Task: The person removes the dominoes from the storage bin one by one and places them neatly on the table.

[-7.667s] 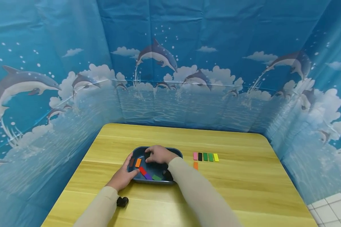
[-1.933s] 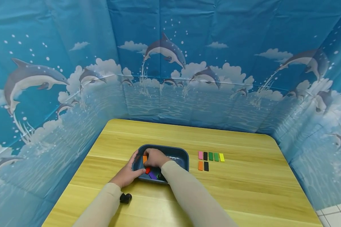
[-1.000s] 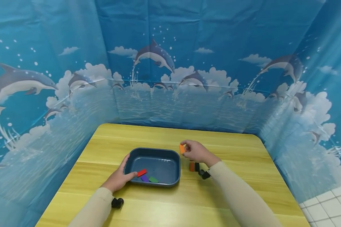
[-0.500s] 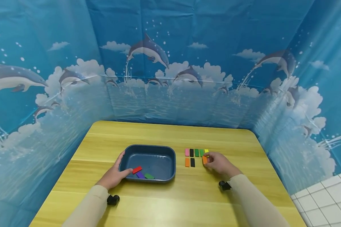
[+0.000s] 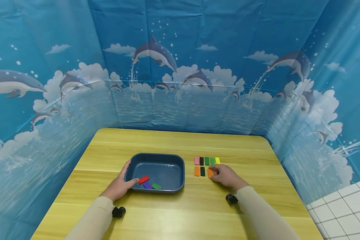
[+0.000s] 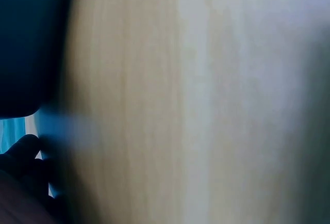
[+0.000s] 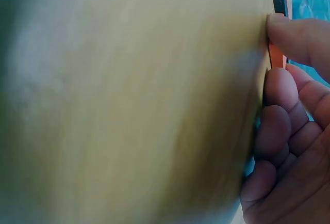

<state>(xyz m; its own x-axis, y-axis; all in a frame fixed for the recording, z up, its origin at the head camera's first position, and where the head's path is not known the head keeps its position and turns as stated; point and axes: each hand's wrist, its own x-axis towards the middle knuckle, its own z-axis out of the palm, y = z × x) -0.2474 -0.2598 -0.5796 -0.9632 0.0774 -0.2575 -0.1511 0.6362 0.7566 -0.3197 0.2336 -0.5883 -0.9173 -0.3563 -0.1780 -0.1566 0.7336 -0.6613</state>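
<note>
My right hand [image 5: 227,176] pinches an orange domino-like block [image 5: 210,173] at the right end of a short row on the table. In the right wrist view, the thumb and a finger hold that orange block by its ends, and the other fingers are curled. Left of it lie a black block [image 5: 202,171] and another orange block [image 5: 196,171]. At the near left corner of a dark blue tray [image 5: 183,176], my left hand [image 5: 118,186] grips the rim, thumb over the front edge. Inside the tray lie a red block [image 5: 143,180], a purple block [image 5: 147,185] and a green block [image 5: 157,186].
Behind the short row stretches another row: a pink block [image 5: 196,160], a black one, two green ones and a yellow block [image 5: 217,160]. The wooden table [image 5: 168,220] meets a dolphin-printed curtain [image 5: 174,110] at its back and sides. Dark wrist cameras hang below both wrists.
My right hand has carried the orange block from the tray to the table, then slid left beside the black block. A black block joined the short row earlier. The left hand stays at the tray.
</note>
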